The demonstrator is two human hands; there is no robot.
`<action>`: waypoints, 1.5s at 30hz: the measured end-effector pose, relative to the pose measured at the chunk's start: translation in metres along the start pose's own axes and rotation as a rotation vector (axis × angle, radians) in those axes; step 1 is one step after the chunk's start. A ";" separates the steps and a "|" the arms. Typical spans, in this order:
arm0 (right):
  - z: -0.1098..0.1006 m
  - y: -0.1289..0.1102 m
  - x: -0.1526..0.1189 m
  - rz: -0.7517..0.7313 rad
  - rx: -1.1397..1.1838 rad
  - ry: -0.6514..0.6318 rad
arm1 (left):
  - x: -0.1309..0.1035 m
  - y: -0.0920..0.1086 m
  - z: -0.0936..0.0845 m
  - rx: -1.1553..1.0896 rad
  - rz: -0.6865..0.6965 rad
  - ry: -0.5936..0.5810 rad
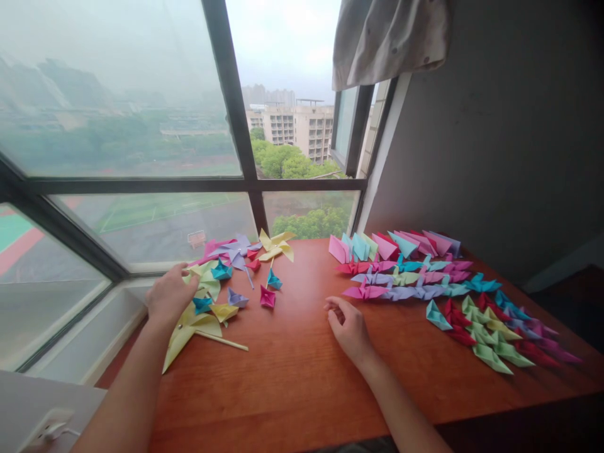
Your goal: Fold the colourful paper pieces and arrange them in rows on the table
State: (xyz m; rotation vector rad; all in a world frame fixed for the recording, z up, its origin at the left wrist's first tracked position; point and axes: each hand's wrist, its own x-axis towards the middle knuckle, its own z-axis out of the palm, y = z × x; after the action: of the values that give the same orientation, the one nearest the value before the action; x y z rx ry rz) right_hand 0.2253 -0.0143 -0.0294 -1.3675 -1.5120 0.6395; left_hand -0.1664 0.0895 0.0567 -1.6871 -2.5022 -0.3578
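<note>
My left hand (173, 290) reaches into the loose group of paper pinwheels and boats at the table's left. Its fingers bend downward against a pale green pinwheel (207, 278), closed together; what is between them is hidden. Just right of it are a blue paper boat (221, 270) and another blue boat (202, 306). A yellow pinwheel (189, 330) with a stick lies below the wrist. My right hand (348, 324) rests at mid-table, fingers loosely curled, with a gap between thumb and fingers and nothing held. Nearest to it is a pink paper crane (364, 290).
Folded paper planes (387, 245) stand in a row at the back right, with rows of cranes (410, 277) before them. Paper boats (495, 333) fill the right end. A purple pinwheel (237, 250) lies by the window frame (189, 185). A curtain (391, 41) hangs above.
</note>
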 end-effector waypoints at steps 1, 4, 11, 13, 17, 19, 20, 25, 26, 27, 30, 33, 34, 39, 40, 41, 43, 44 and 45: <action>0.000 0.001 0.000 -0.002 -0.005 -0.003 | 0.001 0.001 0.001 0.000 -0.009 -0.008; 0.000 0.000 0.000 -0.009 -0.019 -0.002 | 0.004 0.003 0.003 -0.011 -0.011 -0.026; -0.001 -0.003 0.000 -0.036 -0.054 0.000 | -0.001 0.016 0.001 -0.075 0.071 -0.020; -0.001 -0.003 0.000 -0.039 -0.049 0.002 | -0.005 0.020 0.002 -0.097 0.126 -0.023; -0.001 -0.004 0.000 -0.038 -0.047 -0.001 | -0.012 0.028 0.007 -0.138 0.230 -0.032; -0.001 -0.005 0.000 -0.037 -0.045 0.002 | -0.015 0.031 0.009 -0.164 0.269 -0.018; -0.001 -0.005 0.000 -0.038 -0.041 0.005 | -0.015 0.033 0.010 -0.181 0.288 0.004; -0.003 -0.010 0.001 -0.044 0.005 0.045 | -0.026 0.055 0.007 -0.270 0.433 0.173; -0.005 -0.011 0.001 -0.042 0.014 0.058 | -0.031 0.063 0.005 -0.286 0.467 0.194; -0.007 -0.012 0.001 -0.041 0.022 0.077 | -0.038 0.072 0.004 -0.306 0.507 0.204; -0.020 -0.015 -0.001 -0.057 0.028 0.159 | -0.064 0.105 0.002 -0.413 0.639 0.178; -0.045 -0.013 -0.006 -0.106 -0.049 0.281 | -0.098 0.141 0.007 -0.537 0.745 0.097; -0.056 -0.010 -0.007 -0.117 -0.097 0.327 | -0.109 0.152 0.010 -0.562 0.776 0.048; -0.113 0.020 -0.010 -0.072 -0.293 0.522 | -0.160 0.204 0.025 -0.586 0.877 -0.130; -0.122 0.027 -0.008 -0.062 -0.326 0.531 | -0.168 0.214 0.027 -0.573 0.901 -0.139; -0.130 0.034 -0.005 -0.056 -0.364 0.527 | -0.176 0.224 0.029 -0.558 0.926 -0.136; -0.140 0.046 0.004 -0.064 -0.457 0.493 | -0.188 0.243 0.032 -0.517 0.965 -0.116; -0.143 0.050 0.010 -0.076 -0.505 0.474 | -0.194 0.253 0.034 -0.495 0.958 -0.100; -0.145 0.054 0.016 -0.091 -0.548 0.455 | -0.198 0.262 0.035 -0.474 0.943 -0.086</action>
State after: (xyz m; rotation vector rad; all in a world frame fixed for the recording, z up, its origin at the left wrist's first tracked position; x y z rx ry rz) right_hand 0.3795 -0.0174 -0.0134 -1.6943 -1.4057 -0.1661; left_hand 0.1525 0.0137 0.0160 -2.8289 -1.4263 -0.7913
